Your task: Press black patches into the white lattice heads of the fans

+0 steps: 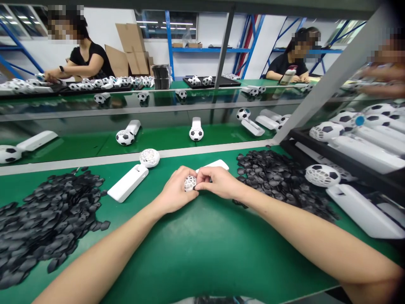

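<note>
My left hand (179,191) is wrapped round the white lattice ball head (190,183) of a small handheld device, near the middle of the green bench. The device's white handle (218,165) reaches out behind my fingers to the right. My right hand (218,181) pinches at the ball's right side, thumb and fingertips together; a small dark bit shows at the thumb tip, most likely a black patch, though it is mostly hidden. To the left lies another white device (128,183) with a bare lattice ball (149,158).
Heaps of black patches lie left (53,219) and right (275,181). A black tray (363,156) of football-headed devices stands at the right, beside a slanted grey post (329,71). Beyond the bench edge, a green conveyor (164,137) carries more devices. Co-workers (91,59) sit across.
</note>
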The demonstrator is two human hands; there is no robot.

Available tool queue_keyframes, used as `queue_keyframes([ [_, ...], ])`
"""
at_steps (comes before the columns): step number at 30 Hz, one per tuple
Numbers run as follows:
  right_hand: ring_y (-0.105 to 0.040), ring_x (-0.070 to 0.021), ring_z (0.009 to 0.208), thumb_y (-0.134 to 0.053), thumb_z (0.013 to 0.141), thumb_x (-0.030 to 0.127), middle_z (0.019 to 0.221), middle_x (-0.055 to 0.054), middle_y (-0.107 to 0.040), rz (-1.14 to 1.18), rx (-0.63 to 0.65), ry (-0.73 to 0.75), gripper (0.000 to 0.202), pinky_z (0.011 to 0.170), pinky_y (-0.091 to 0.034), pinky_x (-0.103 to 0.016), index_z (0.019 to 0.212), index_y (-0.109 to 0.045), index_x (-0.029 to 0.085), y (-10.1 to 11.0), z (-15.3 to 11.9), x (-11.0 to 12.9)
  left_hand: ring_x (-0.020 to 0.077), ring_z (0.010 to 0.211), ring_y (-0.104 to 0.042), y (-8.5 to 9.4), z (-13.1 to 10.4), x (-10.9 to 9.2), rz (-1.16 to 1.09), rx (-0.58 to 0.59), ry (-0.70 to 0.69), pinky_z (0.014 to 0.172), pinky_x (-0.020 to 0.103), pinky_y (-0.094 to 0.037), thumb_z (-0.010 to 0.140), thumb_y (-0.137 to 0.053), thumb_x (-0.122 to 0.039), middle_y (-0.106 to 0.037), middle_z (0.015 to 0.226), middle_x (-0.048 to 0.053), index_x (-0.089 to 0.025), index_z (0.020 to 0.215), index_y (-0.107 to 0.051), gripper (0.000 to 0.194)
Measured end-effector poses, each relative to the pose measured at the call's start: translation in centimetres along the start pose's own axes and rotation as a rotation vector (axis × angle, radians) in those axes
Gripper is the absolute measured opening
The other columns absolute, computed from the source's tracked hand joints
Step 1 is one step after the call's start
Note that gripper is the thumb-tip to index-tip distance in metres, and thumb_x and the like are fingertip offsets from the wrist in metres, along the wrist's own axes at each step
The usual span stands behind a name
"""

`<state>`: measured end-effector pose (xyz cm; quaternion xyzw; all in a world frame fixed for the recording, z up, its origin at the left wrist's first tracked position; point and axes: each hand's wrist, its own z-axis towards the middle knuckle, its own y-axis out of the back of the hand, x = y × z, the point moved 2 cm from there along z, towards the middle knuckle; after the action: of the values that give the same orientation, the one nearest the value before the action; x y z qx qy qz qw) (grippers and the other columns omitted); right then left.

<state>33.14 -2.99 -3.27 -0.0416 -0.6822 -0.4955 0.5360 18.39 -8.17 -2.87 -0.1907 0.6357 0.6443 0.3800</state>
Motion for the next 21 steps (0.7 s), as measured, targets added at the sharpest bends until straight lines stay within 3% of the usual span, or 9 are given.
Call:
queue_keyframes([
  [10, -0.048, -0.0089, 0.058, -0.065, 0.075, 0.017, 0.065, 0.004, -0.056, -0.013, -0.02, -0.002, 0.011, 0.054, -0.033, -0.02, 0.068, -0.057, 0.017, 0.0, -0.4, 0.5, 0.0209, 0.102, -0.046, 0.5, 0.0, -0.3, -0.022, 0.069, -0.059, 0.092, 0.038, -0.038, 0.071, -0.053, -0.015, -0.05, 0.106, 0.003, -0.023, 0.099, -0.052, 0.029],
  [17, -0.048, -0.0091, 0.058, -0.066, 0.073, 0.017, 0.064, 0.005, -0.056, -0.009, -0.045, -0.013, 0.011, 0.053, -0.034, -0.019, 0.067, -0.056, 0.017, 0.0, 0.1, 0.3, 0.0202, 0.098, -0.048, -0.4, -0.4, -0.1, 0.018, -0.058, -0.035, 0.089, 0.036, -0.039, 0.07, -0.053, -0.013, -0.052, 0.101, 0.003, -0.02, 0.093, -0.052, 0.025],
  [21, -0.053, -0.012, 0.066, -0.066, 0.073, 0.026, 0.072, 0.002, -0.058, 0.007, -0.159, 0.072, 0.013, 0.06, -0.041, -0.022, 0.076, -0.056, 0.017, 2.3, -0.8, 0.2, 0.0185, 0.1, -0.05, 0.3, 2.1, 0.2, 0.084, -0.12, -0.097, 0.09, 0.032, -0.041, 0.066, -0.057, -0.011, -0.055, 0.103, 0.003, -0.02, 0.096, -0.052, 0.032],
])
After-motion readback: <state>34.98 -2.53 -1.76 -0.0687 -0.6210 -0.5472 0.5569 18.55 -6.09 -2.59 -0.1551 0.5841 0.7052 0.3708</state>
